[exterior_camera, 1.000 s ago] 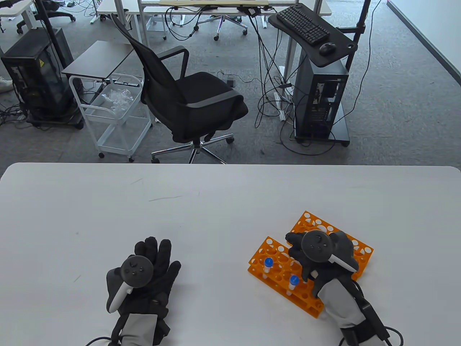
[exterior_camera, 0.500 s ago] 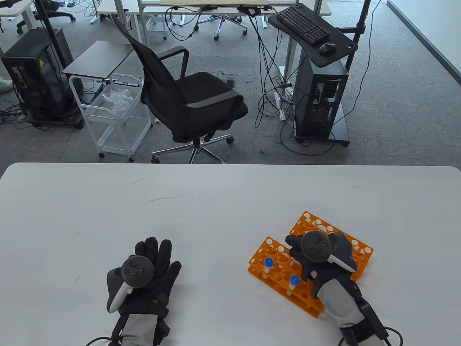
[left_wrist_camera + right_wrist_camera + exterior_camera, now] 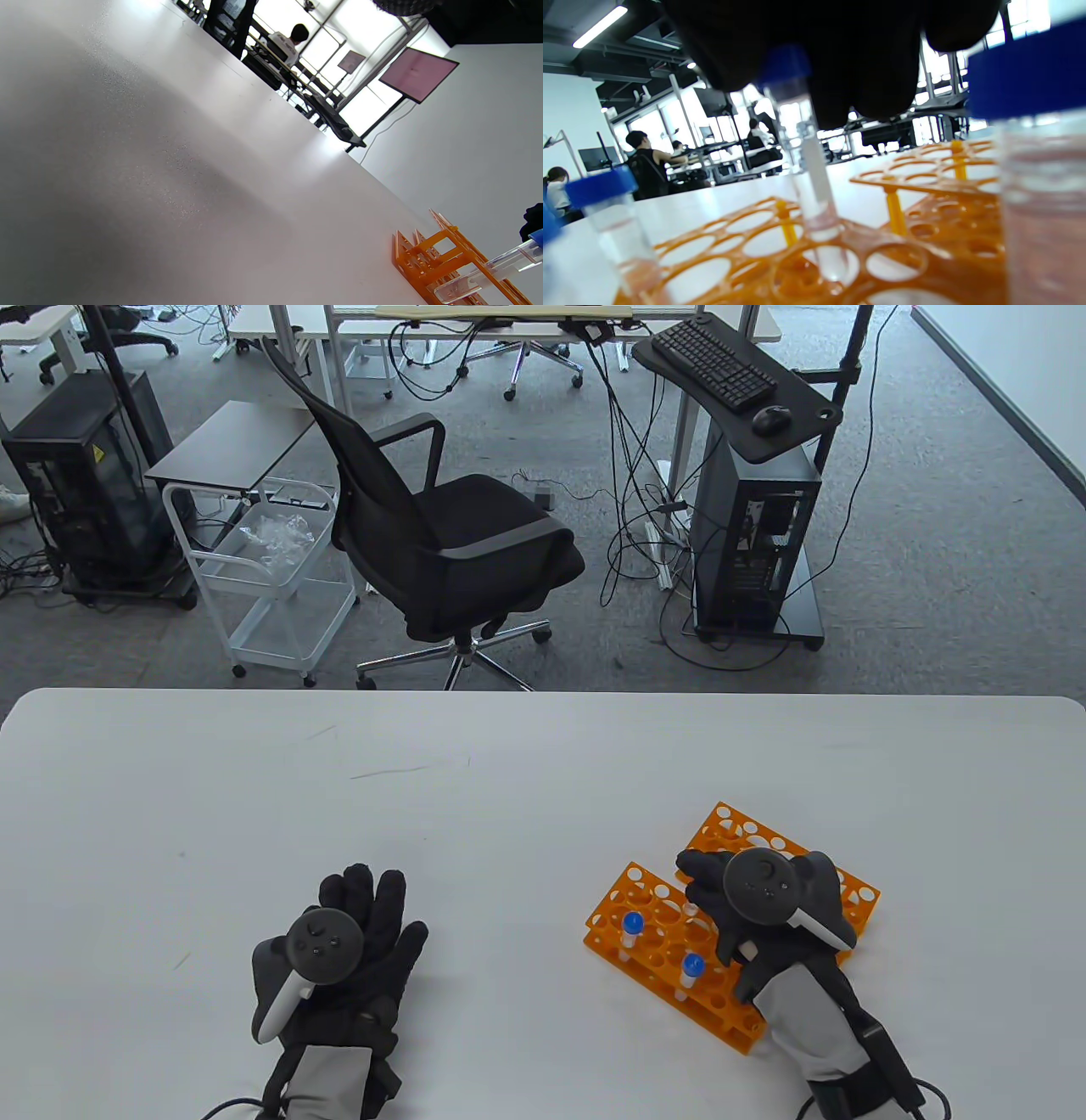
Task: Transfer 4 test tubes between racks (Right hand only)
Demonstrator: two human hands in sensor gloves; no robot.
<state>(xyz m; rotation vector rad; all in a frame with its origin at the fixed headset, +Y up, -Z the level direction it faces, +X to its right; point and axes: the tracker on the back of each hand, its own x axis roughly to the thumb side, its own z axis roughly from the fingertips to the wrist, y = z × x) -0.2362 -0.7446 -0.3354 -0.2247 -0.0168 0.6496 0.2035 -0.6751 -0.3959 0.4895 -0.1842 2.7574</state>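
Observation:
Two orange racks stand side by side at the table's right: the near rack (image 3: 657,976) and the far rack (image 3: 768,840). The near rack holds two blue-capped test tubes, one at the left (image 3: 631,926) and one nearer the front (image 3: 692,967). My right hand (image 3: 697,892) hovers over the racks and pinches a third tube (image 3: 691,913) by its top. In the right wrist view this tube (image 3: 814,182) stands upright with its lower end in a hole of the near rack (image 3: 882,254), under my fingers (image 3: 848,63). My left hand (image 3: 356,933) lies flat and open on the table, holding nothing.
The left wrist view shows the near rack's end (image 3: 441,262) and a tube (image 3: 483,277) in it. An office chair (image 3: 441,534) and a white cart (image 3: 271,577) stand beyond the table's far edge (image 3: 543,692).
My right hand has shifted a little to the right, and the clear tube now shows beneath its fingers. The left hand has not moved.

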